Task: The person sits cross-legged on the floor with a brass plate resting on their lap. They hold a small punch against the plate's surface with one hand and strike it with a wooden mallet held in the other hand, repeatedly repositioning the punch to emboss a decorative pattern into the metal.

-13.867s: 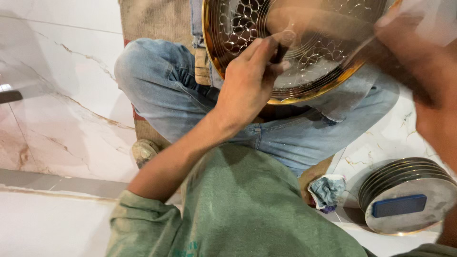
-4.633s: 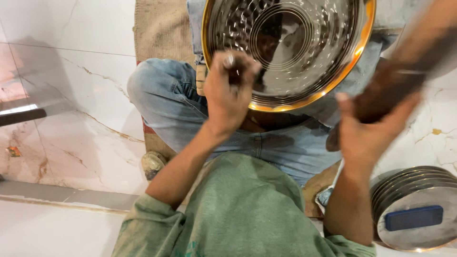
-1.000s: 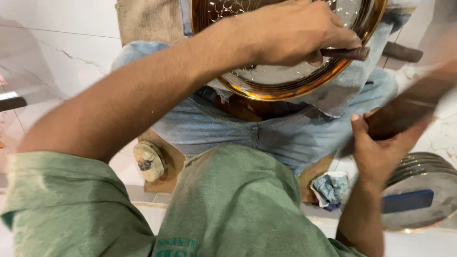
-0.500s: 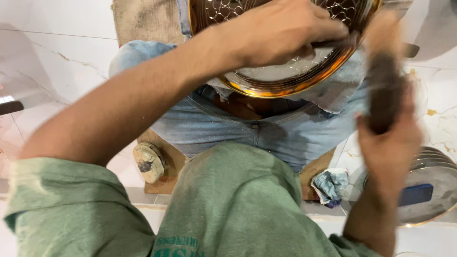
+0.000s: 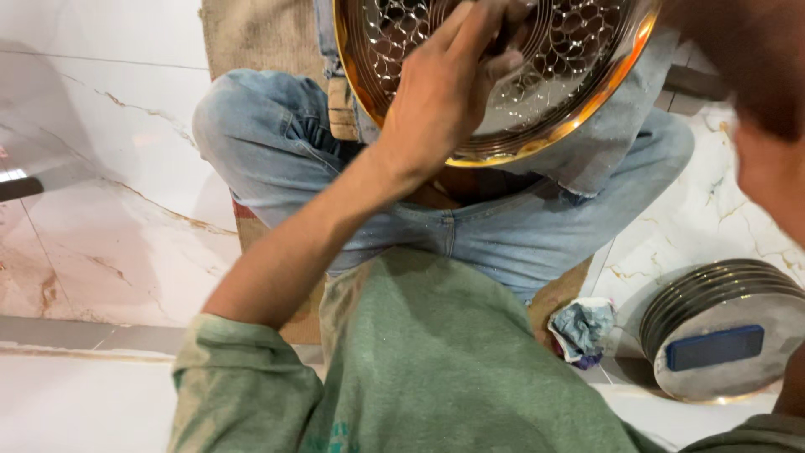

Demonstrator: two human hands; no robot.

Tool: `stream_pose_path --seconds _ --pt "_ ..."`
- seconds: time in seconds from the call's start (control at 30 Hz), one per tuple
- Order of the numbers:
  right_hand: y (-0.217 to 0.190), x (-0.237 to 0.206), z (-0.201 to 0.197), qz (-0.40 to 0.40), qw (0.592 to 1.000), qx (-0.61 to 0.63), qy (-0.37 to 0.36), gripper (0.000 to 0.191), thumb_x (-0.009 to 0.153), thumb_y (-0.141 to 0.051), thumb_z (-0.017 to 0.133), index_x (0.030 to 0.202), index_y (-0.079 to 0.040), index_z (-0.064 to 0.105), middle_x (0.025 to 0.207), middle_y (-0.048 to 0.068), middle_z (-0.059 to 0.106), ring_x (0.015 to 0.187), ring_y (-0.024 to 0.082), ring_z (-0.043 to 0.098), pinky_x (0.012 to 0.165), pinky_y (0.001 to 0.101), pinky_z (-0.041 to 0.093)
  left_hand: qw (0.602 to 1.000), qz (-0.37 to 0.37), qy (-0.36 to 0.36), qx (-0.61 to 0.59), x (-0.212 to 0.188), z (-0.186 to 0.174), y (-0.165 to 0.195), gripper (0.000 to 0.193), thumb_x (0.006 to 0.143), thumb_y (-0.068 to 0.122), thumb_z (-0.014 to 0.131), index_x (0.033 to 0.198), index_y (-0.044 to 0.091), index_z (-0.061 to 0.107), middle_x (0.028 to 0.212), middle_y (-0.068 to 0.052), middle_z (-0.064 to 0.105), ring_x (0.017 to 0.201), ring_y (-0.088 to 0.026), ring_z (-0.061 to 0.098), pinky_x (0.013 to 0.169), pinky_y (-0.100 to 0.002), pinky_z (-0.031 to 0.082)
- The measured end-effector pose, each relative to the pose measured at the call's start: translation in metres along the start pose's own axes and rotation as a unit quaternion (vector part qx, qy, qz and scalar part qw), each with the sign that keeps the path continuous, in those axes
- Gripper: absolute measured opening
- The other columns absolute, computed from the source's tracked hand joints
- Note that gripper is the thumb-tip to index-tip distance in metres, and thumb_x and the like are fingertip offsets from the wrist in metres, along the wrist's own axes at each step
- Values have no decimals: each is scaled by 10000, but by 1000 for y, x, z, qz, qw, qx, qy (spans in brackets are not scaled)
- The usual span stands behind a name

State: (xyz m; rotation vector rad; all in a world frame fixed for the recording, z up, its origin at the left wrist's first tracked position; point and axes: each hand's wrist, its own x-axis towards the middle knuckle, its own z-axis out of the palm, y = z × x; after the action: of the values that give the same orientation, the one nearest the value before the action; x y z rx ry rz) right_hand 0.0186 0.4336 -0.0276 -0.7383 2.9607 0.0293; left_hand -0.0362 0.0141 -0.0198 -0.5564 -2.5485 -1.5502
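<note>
A round metal plate (image 5: 579, 92) with a gold rim and a hammered dimple pattern leans on my lap in blue jeans (image 5: 277, 159). My left hand (image 5: 449, 88) reaches over it from the lower left, with its fingers closed on a thin dark punch (image 5: 506, 38) pressed to the plate's face. My right hand (image 5: 776, 180) is a close blur at the upper right edge. It grips a dark wooden mallet (image 5: 746, 59) raised beside the plate. My green shirt (image 5: 436, 369) fills the bottom of the view.
A stack of metal plates (image 5: 713, 289) stands on the marble floor at the lower right, with a flat blue object (image 5: 714, 346) on top. A crumpled blue cloth (image 5: 581, 327) lies beside it. A burlap mat (image 5: 251, 33) lies under my legs.
My right hand has swung the mallet up from the lower right to the upper right, close to the camera. My left hand stays on the plate with the punch.
</note>
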Motion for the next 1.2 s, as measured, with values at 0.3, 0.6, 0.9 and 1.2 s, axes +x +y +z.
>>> stream_pose_path --seconds 0.3,0.6,0.9,1.2 --pt "-109 -6 -77 250 929 270 43 222 1120 -81 654 1311 23 606 1194 151 683 1057 250 682 937 334 555 991 -59 87 -78 -7 -3 14 380 1077 140 725 1337 131 449 1174 -85 676 1054 -268 737 882 -350 626" --pt "-121 31 -97 243 851 448 128 249 1072 -151 815 1130 6 630 1091 90 687 1030 143 689 945 297 579 974 128 -187 -26 48 -12 -4 597 963 57 756 1487 95 474 1360 -170 646 1220 -394 655 997 -461 549" --pt "-72 -8 -55 307 872 374 71 303 1071 -204 726 1258 10 621 1123 108 711 998 196 710 940 320 583 961 150 -231 -10 51 -18 0 507 1014 98 755 1452 97 499 1326 -140 646 1180 -385 661 968 -470 534" --pt "-169 -13 -64 271 834 432 210 897 968 52 754 1630 -69 160 1149 102 627 1004 202 654 894 322 581 919 135 -368 -37 77 -16 17 338 1035 88 626 1372 113 601 1179 -97 699 902 -322 731 802 -439 571"
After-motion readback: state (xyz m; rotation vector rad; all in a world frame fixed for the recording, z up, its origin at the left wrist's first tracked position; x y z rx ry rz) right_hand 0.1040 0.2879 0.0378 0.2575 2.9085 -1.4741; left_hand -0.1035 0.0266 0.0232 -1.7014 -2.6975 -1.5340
